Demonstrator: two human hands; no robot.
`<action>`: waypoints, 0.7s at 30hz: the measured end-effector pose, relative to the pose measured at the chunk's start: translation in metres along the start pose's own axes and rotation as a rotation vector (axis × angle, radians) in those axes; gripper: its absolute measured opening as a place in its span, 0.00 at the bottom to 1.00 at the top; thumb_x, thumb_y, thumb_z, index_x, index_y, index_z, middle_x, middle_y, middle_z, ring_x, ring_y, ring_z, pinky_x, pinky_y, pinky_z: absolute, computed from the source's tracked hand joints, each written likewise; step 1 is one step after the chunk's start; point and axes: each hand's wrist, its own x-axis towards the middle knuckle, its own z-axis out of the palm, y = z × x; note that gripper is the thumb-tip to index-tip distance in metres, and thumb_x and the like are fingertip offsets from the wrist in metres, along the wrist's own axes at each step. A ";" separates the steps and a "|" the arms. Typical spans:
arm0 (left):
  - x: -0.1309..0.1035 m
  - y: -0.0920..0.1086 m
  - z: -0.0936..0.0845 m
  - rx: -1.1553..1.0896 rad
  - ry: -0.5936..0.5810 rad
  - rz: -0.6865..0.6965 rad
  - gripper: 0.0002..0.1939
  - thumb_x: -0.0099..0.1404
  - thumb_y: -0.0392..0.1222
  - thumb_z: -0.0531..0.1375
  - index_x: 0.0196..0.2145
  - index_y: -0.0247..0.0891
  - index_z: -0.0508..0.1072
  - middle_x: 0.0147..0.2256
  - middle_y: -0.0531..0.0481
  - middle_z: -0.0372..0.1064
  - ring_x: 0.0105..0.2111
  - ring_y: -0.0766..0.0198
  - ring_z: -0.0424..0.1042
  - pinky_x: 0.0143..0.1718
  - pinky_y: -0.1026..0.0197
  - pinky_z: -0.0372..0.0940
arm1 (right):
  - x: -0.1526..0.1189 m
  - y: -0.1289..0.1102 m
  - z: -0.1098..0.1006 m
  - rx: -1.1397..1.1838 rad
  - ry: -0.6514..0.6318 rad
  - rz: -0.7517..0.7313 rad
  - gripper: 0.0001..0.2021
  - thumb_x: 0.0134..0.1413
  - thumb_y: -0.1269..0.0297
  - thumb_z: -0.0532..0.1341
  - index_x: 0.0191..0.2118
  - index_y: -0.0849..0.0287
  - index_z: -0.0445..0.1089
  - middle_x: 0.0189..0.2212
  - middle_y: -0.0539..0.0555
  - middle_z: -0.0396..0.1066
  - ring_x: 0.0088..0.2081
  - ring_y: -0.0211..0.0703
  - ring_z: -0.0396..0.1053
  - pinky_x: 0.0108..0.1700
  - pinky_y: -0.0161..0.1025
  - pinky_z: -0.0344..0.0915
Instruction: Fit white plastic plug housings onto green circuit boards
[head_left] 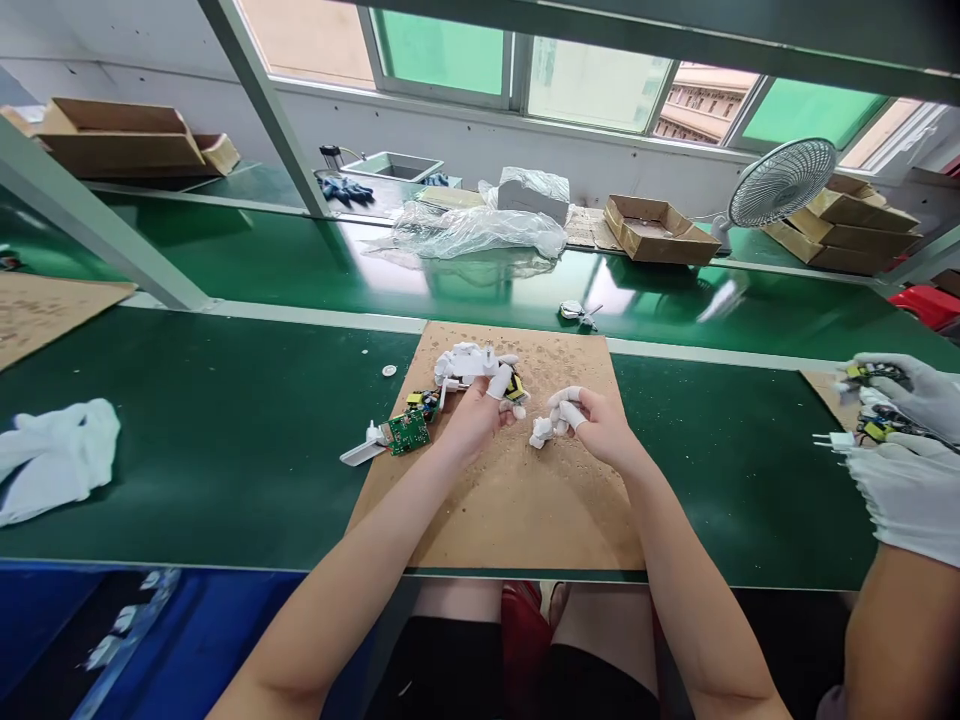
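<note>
My left hand (487, 405), with white finger cots on the fingers, is closed on a charger circuit board (514, 385) with a yellow transformer, partly hidden by the fingers. Right behind it is a white plastic part with plug pins (480, 362); I cannot tell whether the same hand holds it. White pieces (450, 362) are heaped beside it. My right hand (589, 420), also in finger cots, pinches a small white plastic piece (541, 432) low over the brown board (525, 510). Left of my left hand lie a green circuit board (408, 432) and a white strip-like part (361, 453).
A co-worker's gloved hands (904, 450) hold charger parts at the right. White gloves (64, 455) lie at the left. Farther back are a small white object with a cord (574, 311), plastic film (472, 232), a cardboard tray (660, 235) and a fan (781, 185). A metal post (135, 210) rises at left.
</note>
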 end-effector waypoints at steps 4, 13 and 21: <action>-0.007 0.004 0.007 -0.099 -0.047 -0.013 0.25 0.61 0.52 0.68 0.55 0.47 0.71 0.31 0.55 0.70 0.27 0.68 0.71 0.24 0.69 0.67 | -0.001 -0.006 -0.001 0.175 0.126 -0.055 0.15 0.52 0.51 0.66 0.35 0.58 0.70 0.29 0.52 0.74 0.28 0.39 0.69 0.32 0.39 0.69; -0.014 -0.010 0.004 -0.071 -0.153 -0.007 0.24 0.56 0.41 0.71 0.51 0.44 0.76 0.38 0.52 0.74 0.38 0.64 0.74 0.48 0.57 0.72 | -0.022 -0.022 0.019 0.372 0.202 -0.417 0.11 0.58 0.56 0.66 0.45 0.51 0.75 0.39 0.54 0.75 0.37 0.42 0.73 0.40 0.42 0.74; -0.018 -0.012 0.004 0.018 -0.157 0.020 0.29 0.56 0.47 0.70 0.55 0.44 0.74 0.32 0.54 0.73 0.38 0.65 0.73 0.47 0.62 0.70 | -0.026 -0.020 0.034 0.049 0.320 -0.647 0.03 0.60 0.67 0.62 0.39 0.53 0.73 0.40 0.56 0.72 0.39 0.44 0.72 0.36 0.43 0.72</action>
